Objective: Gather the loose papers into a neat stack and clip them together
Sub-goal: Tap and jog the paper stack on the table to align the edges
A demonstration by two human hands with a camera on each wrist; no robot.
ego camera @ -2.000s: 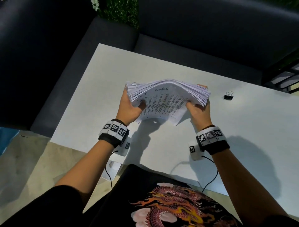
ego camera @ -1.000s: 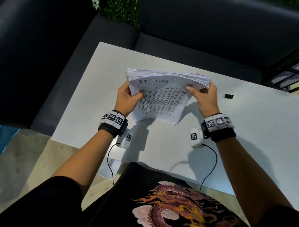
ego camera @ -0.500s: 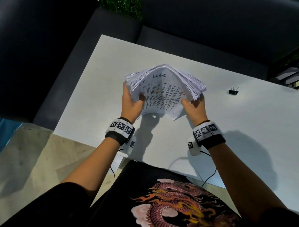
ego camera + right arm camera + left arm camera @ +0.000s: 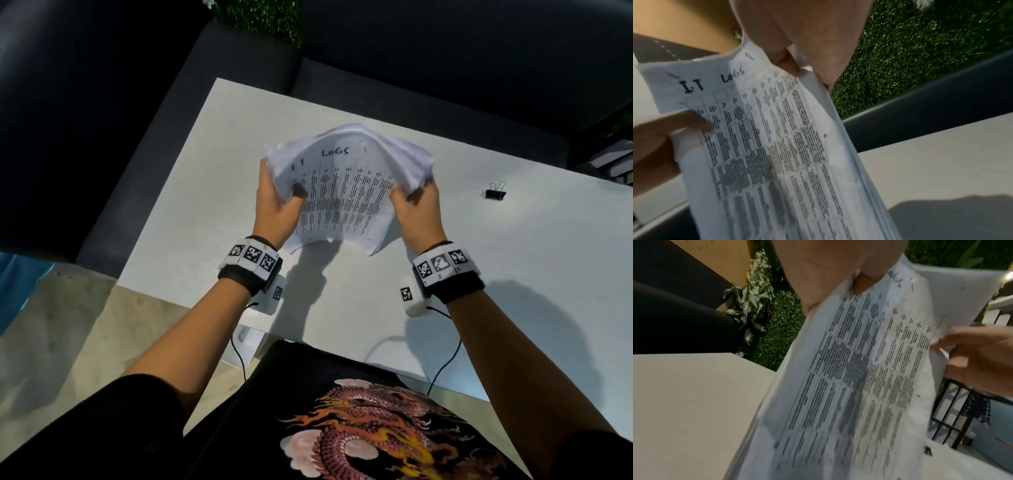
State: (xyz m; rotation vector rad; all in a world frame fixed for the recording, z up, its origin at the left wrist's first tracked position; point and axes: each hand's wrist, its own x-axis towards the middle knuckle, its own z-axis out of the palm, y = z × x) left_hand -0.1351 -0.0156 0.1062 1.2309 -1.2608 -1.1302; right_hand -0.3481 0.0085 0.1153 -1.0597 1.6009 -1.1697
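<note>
A thick stack of printed papers (image 4: 344, 192), headed "I.T LOGS" by hand, stands on its lower edge on the white table (image 4: 513, 267), bowed upward in the middle. My left hand (image 4: 274, 205) grips its left side with the thumb on the front sheet. Gripping the right side the same way is my right hand (image 4: 416, 212). The stack (image 4: 859, 378) fills the left wrist view, and the stack (image 4: 766, 146) fills the right wrist view too. A black binder clip (image 4: 495, 193) lies alone on the table, well to the right of the stack.
Dark sofa cushions (image 4: 411, 51) run along the table's far and left sides. The table's near edge is close to my body. Thin cables (image 4: 442, 363) hang from both wrist units over that edge.
The stack went from flat and upright a second ago to bowed into an arch between my hands. My hands moved closer together; the clip stayed put.
</note>
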